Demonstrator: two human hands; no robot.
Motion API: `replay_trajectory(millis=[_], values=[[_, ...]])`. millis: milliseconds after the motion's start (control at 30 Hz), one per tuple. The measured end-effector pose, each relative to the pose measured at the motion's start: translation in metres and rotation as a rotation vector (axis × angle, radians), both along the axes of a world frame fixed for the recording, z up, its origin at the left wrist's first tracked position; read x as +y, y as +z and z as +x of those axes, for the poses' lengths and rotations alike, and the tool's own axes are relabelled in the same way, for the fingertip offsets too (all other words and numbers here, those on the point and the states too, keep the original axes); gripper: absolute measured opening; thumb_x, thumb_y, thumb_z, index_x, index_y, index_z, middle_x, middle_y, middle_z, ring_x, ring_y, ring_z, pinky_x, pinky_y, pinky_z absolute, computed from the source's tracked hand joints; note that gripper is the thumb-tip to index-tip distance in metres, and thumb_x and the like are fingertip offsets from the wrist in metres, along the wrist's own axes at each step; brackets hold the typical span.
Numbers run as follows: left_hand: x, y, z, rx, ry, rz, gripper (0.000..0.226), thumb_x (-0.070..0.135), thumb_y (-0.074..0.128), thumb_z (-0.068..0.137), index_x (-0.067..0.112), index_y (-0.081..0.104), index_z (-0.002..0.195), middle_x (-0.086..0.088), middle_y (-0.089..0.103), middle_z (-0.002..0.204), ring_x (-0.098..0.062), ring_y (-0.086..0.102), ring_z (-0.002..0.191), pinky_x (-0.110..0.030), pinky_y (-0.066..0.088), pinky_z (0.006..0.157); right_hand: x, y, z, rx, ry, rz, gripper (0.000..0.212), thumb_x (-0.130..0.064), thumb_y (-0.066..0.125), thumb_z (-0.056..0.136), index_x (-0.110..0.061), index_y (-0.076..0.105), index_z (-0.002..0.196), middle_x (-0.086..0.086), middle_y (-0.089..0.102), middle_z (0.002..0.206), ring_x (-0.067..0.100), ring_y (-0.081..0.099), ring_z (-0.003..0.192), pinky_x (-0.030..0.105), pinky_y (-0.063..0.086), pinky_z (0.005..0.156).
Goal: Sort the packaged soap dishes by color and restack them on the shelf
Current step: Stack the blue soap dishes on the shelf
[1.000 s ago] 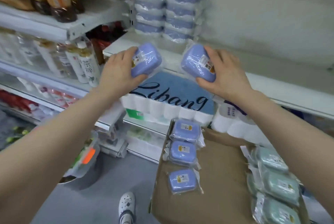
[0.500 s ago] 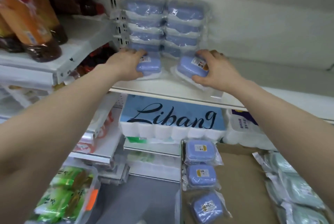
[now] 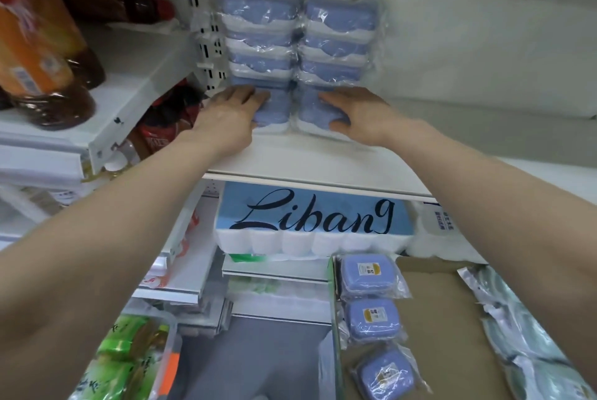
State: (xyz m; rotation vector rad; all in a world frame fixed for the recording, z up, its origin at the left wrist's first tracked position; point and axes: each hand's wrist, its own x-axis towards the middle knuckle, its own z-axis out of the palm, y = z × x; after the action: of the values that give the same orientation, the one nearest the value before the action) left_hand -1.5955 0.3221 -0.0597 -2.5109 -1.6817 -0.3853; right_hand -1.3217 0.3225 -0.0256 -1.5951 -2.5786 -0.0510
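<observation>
- Two tall stacks of blue soap dishes (image 3: pixel 300 34) stand side by side at the back of the white shelf (image 3: pixel 310 163).
- The left hand (image 3: pixel 231 112) lies on one more blue dish (image 3: pixel 273 108) in front of the left stack, fingers straight over its top, thumb at its near edge.
- The right hand (image 3: pixel 357 113) lies the same way on another blue dish (image 3: pixel 315 112) in front of the right stack.
- Three blue dishes (image 3: pixel 370 315) wait on the brown box (image 3: pixel 445 328) below.
- Green dishes (image 3: pixel 529 344) lie on the box too, at the right.
- I think the blue sorting is over halfway; no green dish is on the shelf yet.
</observation>
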Motion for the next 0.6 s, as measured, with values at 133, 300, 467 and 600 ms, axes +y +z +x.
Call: replay_trajectory(millis=[133,300,467,600], values=[[0.000,-0.001,0.000,0.001,0.009,0.007,0.059,0.038,0.052,0.090,0.022,0.036,0.145,-0.009,0.036,0.150,-0.035,0.034,0.136,-0.048,0.029,0.113,0.006,-0.016,0.001,-0.052,0.003,0.038,0.055,-0.029,0.049,0.099,-0.023,0.034,0.151,0.010,0.039,0.148,0.033,0.037,0.134,0.041,0.036,0.107],[-0.004,-0.001,0.003,0.056,0.007,0.057,0.059,0.035,0.059,0.089,0.016,0.041,0.142,-0.013,0.043,0.144,-0.039,0.037,0.132,-0.049,0.031,0.111,0.000,-0.021,0.002,-0.068,0.006,0.075,0.055,-0.030,0.046,0.101,-0.020,0.031,0.153,0.013,0.031,0.154,0.033,0.029,0.141,0.043,0.031,0.110],[-0.023,0.003,0.014,0.060,0.007,0.121,0.058,0.024,0.063,0.088,0.010,0.044,0.141,-0.017,0.045,0.143,-0.041,0.037,0.133,-0.049,0.028,0.112,-0.020,-0.020,0.010,-0.028,0.006,0.154,0.051,-0.029,0.044,0.102,-0.018,0.035,0.150,0.015,0.036,0.152,0.035,0.034,0.139,0.044,0.029,0.110],[-0.050,0.010,0.037,0.027,-0.001,0.185,0.055,0.022,0.067,0.086,0.008,0.049,0.136,-0.017,0.050,0.138,-0.040,0.042,0.128,-0.048,0.034,0.106,-0.041,-0.017,0.032,-0.045,0.016,0.208,0.052,-0.033,0.044,0.101,-0.017,0.036,0.150,0.017,0.038,0.151,0.038,0.036,0.138,0.048,0.029,0.110]])
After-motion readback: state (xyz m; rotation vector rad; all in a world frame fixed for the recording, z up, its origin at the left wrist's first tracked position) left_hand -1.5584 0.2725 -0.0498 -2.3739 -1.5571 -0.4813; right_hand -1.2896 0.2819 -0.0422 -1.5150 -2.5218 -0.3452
